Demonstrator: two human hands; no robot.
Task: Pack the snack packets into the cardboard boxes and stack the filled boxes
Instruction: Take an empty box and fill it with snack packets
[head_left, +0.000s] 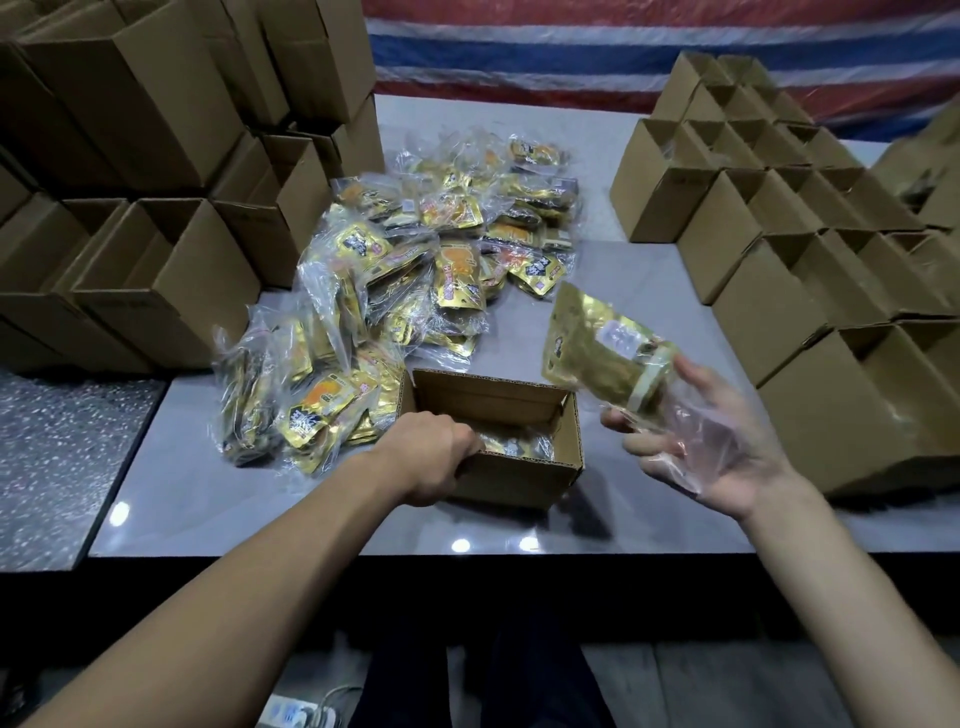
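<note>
Gold packet (597, 358) between right fingers (644, 445)

Brown cardboard boxes (156, 270), gold-and-orange snack packets (452, 244), glossy grey table (311, 519), red-white-blue striped tarp (571, 47).

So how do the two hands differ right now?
The left hand is knuckles-up, gripping the near wall of the box; the right hand is palm-up. The left hand sits low on the box; the right hand holds a snack packet up beside it. Both are bare.
</note>
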